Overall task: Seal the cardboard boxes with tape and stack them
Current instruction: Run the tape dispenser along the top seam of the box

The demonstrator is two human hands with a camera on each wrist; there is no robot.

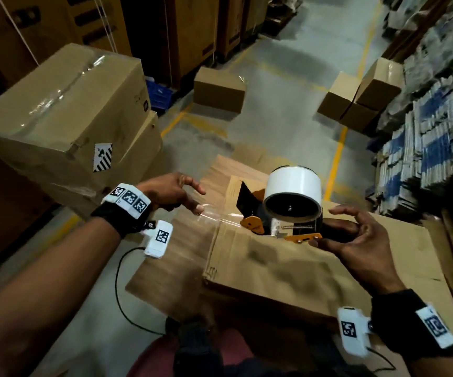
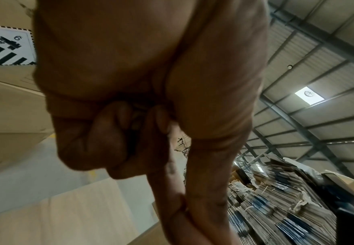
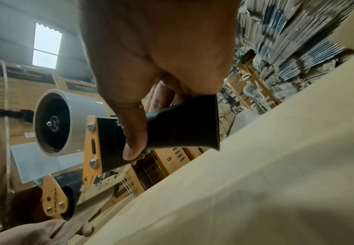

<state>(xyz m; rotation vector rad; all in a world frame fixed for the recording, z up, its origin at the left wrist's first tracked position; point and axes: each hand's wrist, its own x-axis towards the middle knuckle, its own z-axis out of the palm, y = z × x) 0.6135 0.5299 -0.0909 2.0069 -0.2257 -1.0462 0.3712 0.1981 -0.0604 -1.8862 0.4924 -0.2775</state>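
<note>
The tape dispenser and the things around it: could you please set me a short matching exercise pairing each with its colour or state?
Things:
1. tape roll
2. tape dispenser handle
3. left hand
4. big box on the left

States:
A. already taped along its top seam
B. black, gripped by the right hand
C. white, mounted on the dispenser
D. pinching the clear tape strip pulled out over the open box

Pairs: 1-C, 2-B, 3-D, 4-A

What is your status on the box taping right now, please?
Right hand grips tape dispenser on the box. Left hand pinches the tape end. Nothing blocking.
</note>
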